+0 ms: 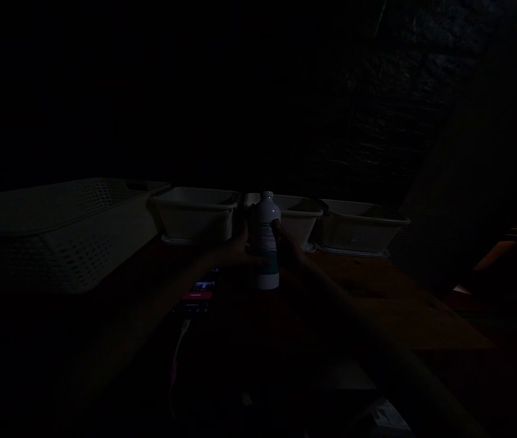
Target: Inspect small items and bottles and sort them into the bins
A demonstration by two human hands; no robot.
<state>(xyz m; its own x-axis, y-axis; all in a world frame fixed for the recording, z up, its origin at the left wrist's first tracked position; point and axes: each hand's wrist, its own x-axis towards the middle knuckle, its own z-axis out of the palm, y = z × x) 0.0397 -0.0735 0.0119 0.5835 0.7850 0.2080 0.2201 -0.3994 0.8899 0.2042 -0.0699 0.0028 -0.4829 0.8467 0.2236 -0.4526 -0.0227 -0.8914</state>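
The scene is very dark. A white bottle (265, 240) with a teal band on its label stands upright in the middle of the wooden table (377, 292). My left hand (235, 250) wraps the bottle's left side. My right hand (288, 246) grips its right side, fingers curled against it. Both forearms reach in from below. A lit phone (197, 294) lies flat on the table just below my left hand, with a cable trailing toward me.
Three white rectangular tubs stand in a row behind the bottle: left (197, 213), middle (297, 216), right (361, 226). A large white perforated basket (58, 234) lies at the left. A dark slanted panel (468, 182) rises at the right.
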